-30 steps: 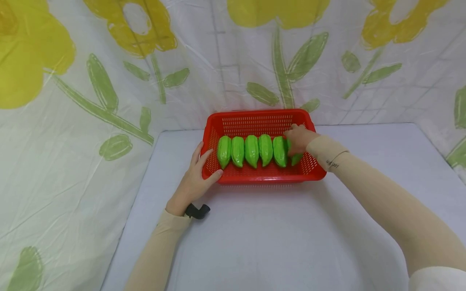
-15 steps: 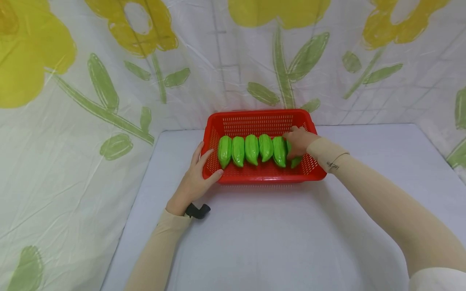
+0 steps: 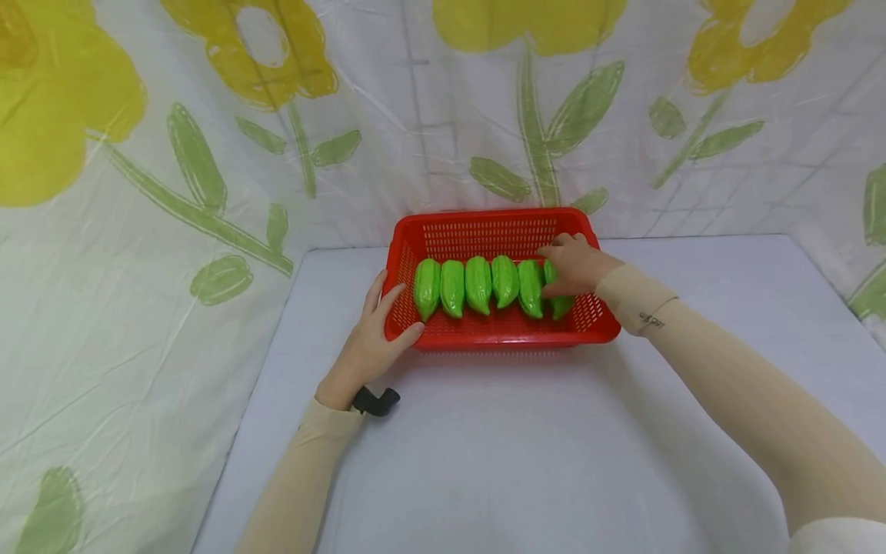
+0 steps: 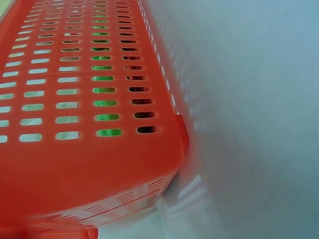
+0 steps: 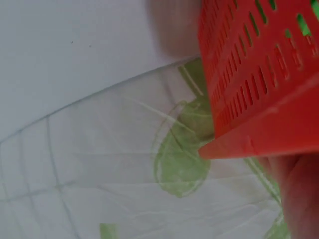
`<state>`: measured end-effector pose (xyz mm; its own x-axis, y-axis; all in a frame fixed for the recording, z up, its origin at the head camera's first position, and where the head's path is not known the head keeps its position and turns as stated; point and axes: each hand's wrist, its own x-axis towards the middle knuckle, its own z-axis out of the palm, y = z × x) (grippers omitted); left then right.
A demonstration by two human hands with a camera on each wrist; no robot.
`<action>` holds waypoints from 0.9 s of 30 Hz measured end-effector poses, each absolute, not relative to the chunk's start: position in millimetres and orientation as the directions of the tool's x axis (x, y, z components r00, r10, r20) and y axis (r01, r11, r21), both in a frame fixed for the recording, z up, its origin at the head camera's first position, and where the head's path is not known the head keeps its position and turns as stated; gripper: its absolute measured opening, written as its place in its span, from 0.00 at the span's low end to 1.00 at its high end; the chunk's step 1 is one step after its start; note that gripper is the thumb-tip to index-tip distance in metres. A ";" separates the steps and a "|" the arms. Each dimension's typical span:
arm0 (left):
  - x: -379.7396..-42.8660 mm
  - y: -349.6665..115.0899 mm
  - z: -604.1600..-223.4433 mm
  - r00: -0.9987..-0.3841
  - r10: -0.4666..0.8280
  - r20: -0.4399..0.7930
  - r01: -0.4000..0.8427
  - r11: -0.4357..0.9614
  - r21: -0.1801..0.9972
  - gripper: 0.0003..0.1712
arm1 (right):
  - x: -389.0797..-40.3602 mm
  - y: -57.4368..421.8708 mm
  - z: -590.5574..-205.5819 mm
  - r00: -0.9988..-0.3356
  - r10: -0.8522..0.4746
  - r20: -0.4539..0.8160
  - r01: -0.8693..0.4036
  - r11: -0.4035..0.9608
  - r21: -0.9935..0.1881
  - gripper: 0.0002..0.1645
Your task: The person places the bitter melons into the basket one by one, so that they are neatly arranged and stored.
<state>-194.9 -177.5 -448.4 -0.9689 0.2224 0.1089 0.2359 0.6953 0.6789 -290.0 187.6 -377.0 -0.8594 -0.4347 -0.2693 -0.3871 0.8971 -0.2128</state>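
Note:
Inside a red plastic basket [image 3: 498,338] lies a row of several glossy green vegetables, ridged and with pointed tips. My right hand [image 3: 577,265] is over the right end of the row, thumb and fingers apart above the rightmost ridged green vegetable [image 3: 562,306], which it partly covers. Just left of it lies another green vegetable [image 3: 531,288]. My left hand [image 3: 370,338] rests at the basket's left front corner, fingers spread along the side and thumb over the front rim. In the left wrist view, green shows through slots in the basket wall [image 4: 89,159].
The basket stands at the back of a white-covered table [image 3: 512,438], close to a hanging white cloth [image 3: 388,177] printed with yellow flowers. A black strap [image 3: 376,402] is around my left wrist. The right wrist view shows the basket's slotted side [image 5: 259,84].
My right hand has shifted slightly right and up, its fingers loosened, so more of the rightmost green vegetable shows. The left hand and basket stay in place.

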 end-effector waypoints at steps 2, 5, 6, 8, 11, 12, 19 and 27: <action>-195.6 -178.2 -448.2 -0.968 0.226 0.111 0.241 0.700 0.673 0.46 | -286.4 189.3 -376.1 -0.866 -0.443 -0.232 -0.397 0.891 -0.219 0.46; -196.1 -180.0 -446.8 -0.968 0.227 0.109 0.243 0.722 0.648 0.47 | -279.4 190.1 -374.6 -0.879 -0.442 -0.176 -0.400 0.887 -0.232 0.44; -196.3 -180.9 -446.2 -0.968 0.226 0.109 0.243 0.734 0.634 0.47 | -276.6 189.4 -373.6 -0.884 -0.440 -0.156 -0.399 0.885 -0.239 0.44; -196.9 -183.6 -444.9 -0.968 0.227 0.105 0.244 0.770 0.590 0.48 | -271.0 187.0 -371.6 -0.895 -0.430 -0.118 -0.392 0.885 -0.252 0.45; -198.8 -188.0 -441.9 -0.966 0.234 0.106 0.254 0.815 0.521 0.49 | -263.1 181.5 -368.8 -0.909 -0.414 -0.050 -0.388 0.884 -0.259 0.46; -199.7 -189.4 -440.8 -0.965 0.239 0.107 0.260 0.828 0.496 0.49 | -260.4 179.5 -368.2 -0.913 -0.408 -0.028 -0.388 0.885 -0.259 0.47; -202.9 -193.0 -434.3 -0.967 0.242 0.077 0.252 0.873 0.417 0.50 | -243.6 169.2 -371.5 -0.914 -0.403 0.040 -0.399 0.880 -0.257 0.51; -207.3 -193.8 -434.0 -0.971 0.237 0.042 0.235 0.890 0.391 0.51 | -224.7 161.0 -375.6 -0.923 -0.384 -0.004 -0.364 0.879 -0.309 0.52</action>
<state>-207.3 -193.8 -434.0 -0.9705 0.2375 0.0418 0.2346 0.8902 0.3906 -224.7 161.0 -375.6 -0.9233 -0.3840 -0.0040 -0.3640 0.8785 -0.3093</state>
